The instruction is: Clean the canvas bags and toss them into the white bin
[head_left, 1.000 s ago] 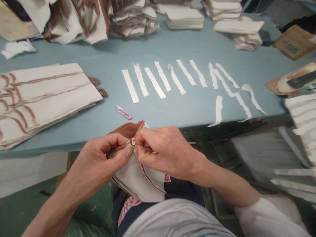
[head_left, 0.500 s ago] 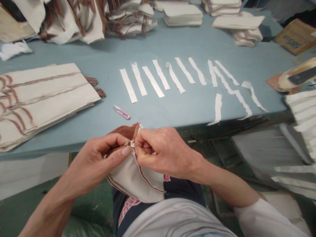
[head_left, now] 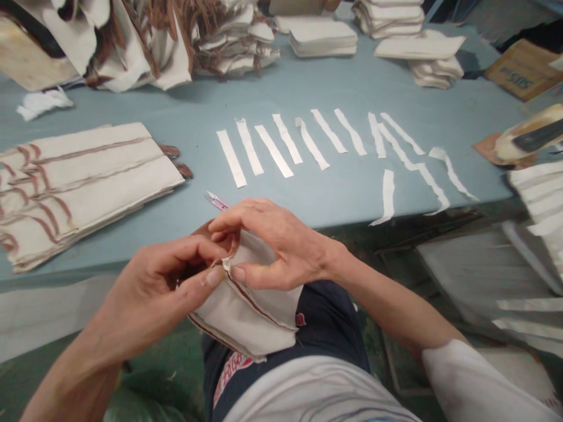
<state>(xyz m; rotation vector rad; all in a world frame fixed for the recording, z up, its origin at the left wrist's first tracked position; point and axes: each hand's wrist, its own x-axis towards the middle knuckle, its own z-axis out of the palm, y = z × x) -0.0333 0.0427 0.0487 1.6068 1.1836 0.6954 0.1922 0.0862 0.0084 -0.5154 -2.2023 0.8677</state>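
Note:
Over my lap I have a cream fabric piece (head_left: 250, 316) with brown-edged seams and a brown inner side. My left hand (head_left: 171, 287) pinches its upper edge between thumb and forefinger, where a small white tab (head_left: 227, 264) shows at the seam. My right hand (head_left: 277, 246) lies over the fabric's top right, thumb against the cloth beside the tab and fingers curved over the far edge. Its fingertips are partly hidden inside the fold. Just beyond the right fingers, pink thread snips (head_left: 215, 200) lie on the blue-covered table (head_left: 189, 140), their handle end covered by the hand.
Several white strips (head_left: 275, 151) lie in a row across the table. Sewn cream panels (head_left: 88, 181) are stacked at left. Along the back stand cream fabric stacks (head_left: 323, 40) and brown-trimmed pieces (head_left: 132, 47). A cardboard box (head_left: 519, 69) sits at far right.
My right hand has gone from a tight pinch at the tab to fingers extended over the fabric's far edge, now partly covering the snips. The left hand keeps its pinch. The view has shifted slightly.

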